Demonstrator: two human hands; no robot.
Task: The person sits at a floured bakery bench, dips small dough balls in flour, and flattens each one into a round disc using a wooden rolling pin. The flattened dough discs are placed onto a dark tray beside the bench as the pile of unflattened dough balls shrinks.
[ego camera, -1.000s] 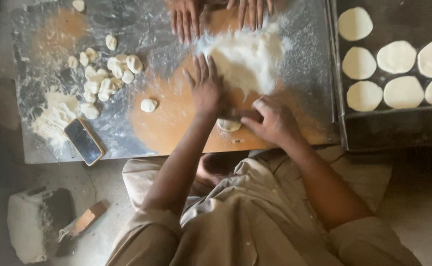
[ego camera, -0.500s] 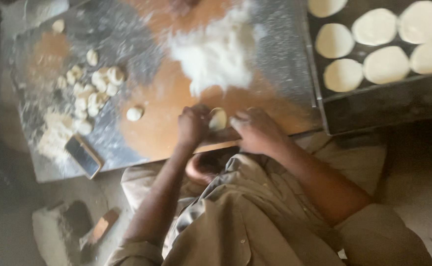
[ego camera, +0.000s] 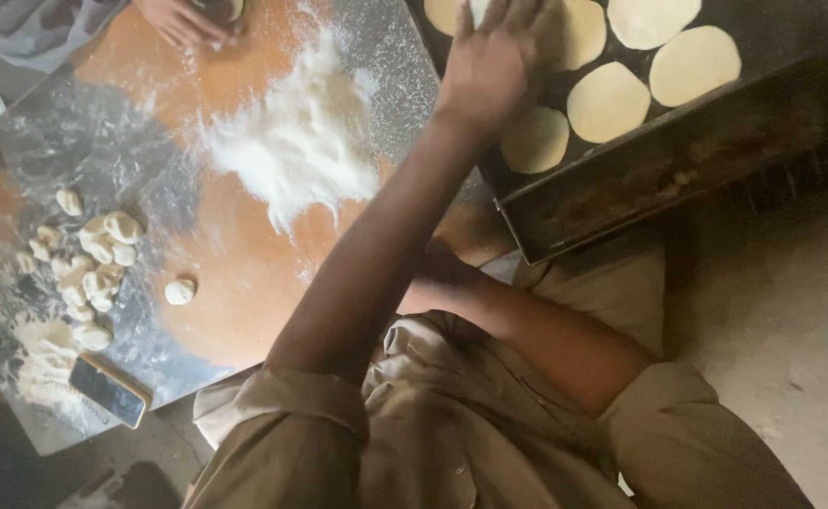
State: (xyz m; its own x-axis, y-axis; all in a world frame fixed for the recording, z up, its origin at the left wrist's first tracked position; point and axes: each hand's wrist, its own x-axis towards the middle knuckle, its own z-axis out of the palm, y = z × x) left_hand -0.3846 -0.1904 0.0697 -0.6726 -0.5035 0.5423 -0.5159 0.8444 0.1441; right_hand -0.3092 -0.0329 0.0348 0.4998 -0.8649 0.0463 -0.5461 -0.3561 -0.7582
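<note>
Left hand (ego camera: 499, 57), fingers spread flat, rests on a pale round flattened dough disc (ego camera: 579, 33) in the dark metal tray (ego camera: 621, 179) beside the floured bench (ego camera: 244, 273); laying-down apparently in hand, next requiring a clean lift-off; right hand hidden under the arm, state undeterminable.

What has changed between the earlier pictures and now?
The left hand moved from the floured board up and across to the dark tray and now lies flat over the dough discs. The right hand is hidden behind the left arm. The dough pieces and flour pile stayed.
</note>
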